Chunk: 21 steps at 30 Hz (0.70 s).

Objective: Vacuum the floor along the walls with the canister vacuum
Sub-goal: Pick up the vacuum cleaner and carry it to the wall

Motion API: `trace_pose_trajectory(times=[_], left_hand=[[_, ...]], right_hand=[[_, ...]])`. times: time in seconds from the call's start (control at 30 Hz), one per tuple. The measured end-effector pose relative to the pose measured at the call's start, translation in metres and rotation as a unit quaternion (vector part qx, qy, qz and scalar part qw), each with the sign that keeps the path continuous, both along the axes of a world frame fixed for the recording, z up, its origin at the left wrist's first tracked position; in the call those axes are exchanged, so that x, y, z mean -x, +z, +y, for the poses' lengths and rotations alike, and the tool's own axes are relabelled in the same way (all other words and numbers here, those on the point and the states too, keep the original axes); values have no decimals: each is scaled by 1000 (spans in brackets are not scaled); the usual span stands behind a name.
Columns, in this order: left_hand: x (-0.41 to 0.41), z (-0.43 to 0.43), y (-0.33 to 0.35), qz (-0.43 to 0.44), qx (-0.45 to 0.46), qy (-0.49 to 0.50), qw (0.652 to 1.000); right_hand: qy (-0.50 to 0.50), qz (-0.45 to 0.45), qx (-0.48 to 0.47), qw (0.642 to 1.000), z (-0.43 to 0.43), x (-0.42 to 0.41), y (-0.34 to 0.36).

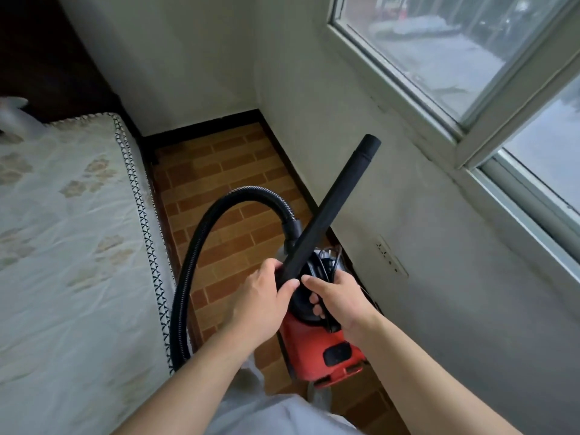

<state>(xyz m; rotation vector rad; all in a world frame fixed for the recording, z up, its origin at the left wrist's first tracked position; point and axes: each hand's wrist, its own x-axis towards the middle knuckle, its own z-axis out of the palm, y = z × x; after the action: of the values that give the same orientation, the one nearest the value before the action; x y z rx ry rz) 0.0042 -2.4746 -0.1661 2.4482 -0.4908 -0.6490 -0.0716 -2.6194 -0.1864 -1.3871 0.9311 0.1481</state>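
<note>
A red canister vacuum [317,350] stands on the brick-patterned floor [219,171] close to the right wall. Its ribbed black hose [194,246] arches up from the left and joins the canister's front. A straight black wand tube [335,202] points up and to the right, its open end in the air. My left hand [266,296] grips the tube's lower end. My right hand [335,299] is curled round a black handle piece just below it, above the canister's black top. A coiled black cord lies on the canister behind the hands.
A bed [69,233] with a pale patterned cover fills the left, leaving a narrow floor strip to the corner. A dark skirting board [201,127] runs along the walls. A wall socket [390,255] sits low on the right wall, below a window [445,51].
</note>
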Motion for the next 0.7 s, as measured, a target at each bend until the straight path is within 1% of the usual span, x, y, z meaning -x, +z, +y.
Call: trace_pose_trajectory(times=[0.17,0.3,0.4,0.57,0.7], left_hand=[[-46,-12,-5,22,-2,-60,998],[-62,-32,-6,13,-18,-120,993],[-67,-47,-12,11,-40,-158,987],[-64,-68,-15,23,-64,-167,984],[-68,-84,-20,34,-64,-193,979]], right_hand=[[-60,16,-7,998,-1,-16,-6],[-96,22,-6,995,-8,-17,-14],[-119,10,-20,993,-20,-14,-22],[-141,-5,-52,989,-39,-7,-37],[-153,-17,-63,986,-45,-1,-46]])
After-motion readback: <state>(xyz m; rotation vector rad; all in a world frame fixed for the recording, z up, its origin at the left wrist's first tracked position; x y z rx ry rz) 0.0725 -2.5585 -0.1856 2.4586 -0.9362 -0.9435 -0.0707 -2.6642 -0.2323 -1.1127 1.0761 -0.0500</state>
